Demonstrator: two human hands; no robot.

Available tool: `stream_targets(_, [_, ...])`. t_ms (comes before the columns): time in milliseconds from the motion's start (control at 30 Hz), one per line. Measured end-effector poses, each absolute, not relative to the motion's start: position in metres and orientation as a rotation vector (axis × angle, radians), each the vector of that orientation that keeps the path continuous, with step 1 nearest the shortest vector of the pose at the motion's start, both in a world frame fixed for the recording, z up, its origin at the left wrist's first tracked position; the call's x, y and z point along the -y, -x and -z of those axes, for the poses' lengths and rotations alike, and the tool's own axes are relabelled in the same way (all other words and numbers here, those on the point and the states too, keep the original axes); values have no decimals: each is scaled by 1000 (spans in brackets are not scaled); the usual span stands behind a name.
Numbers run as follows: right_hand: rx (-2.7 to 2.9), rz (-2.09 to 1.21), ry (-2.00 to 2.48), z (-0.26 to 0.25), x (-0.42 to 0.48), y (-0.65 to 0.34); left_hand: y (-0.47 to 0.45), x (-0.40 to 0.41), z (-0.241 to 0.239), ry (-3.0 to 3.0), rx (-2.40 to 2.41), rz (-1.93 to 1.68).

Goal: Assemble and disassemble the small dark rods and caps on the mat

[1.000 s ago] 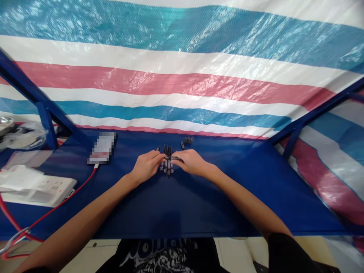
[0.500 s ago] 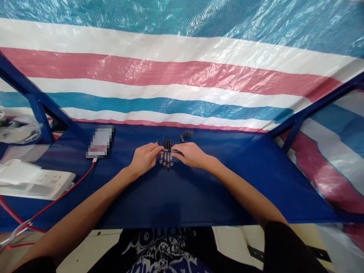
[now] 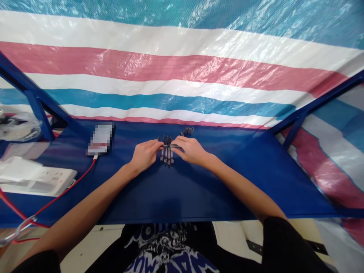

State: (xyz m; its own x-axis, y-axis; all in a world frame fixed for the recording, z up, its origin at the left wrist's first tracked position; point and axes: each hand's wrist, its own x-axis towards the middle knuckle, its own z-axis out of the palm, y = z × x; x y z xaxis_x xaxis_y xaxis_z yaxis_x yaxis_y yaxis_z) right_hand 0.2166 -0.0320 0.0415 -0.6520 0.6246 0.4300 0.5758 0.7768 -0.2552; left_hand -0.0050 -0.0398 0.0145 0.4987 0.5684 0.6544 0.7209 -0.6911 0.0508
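Observation:
My left hand (image 3: 145, 154) and my right hand (image 3: 192, 150) meet over the middle of the blue table, both with pinched fingers. Between them runs a slim grey pen (image 3: 167, 146), held crosswise; the left fingers grip its thin end and the right fingers its darker, thicker cap-like part. Under and in front of it lies a row of several similar pens (image 3: 167, 157), side by side and pointing towards me. Small grey tubes like pen caps (image 3: 189, 130) stand just beyond my right hand. One more small piece is partly hidden by the right fingers.
A phone (image 3: 100, 139) with a red cable (image 3: 81, 179) lies left on the table (image 3: 182, 201). Further left are a white power strip (image 3: 51, 178) and a plastic bag (image 3: 21, 127). Blue frame bars (image 3: 295, 123) flank both sides, and a striped tarp (image 3: 182, 68) hangs behind.
The camera view has shifted slightly. Both hands stay on the crosswise pen, with the right fingers a little further over its thicker part.

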Motion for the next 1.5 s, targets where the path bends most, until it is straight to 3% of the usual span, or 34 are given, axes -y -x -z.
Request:
stream_targets(1033, [2132,-301,864,-28,46,-197,-8,58,-23,2545,1215,1044])
stream_targets(1500, [2200,-340,925,-42,45,-202,0,49,-25,2512,1003,1071])
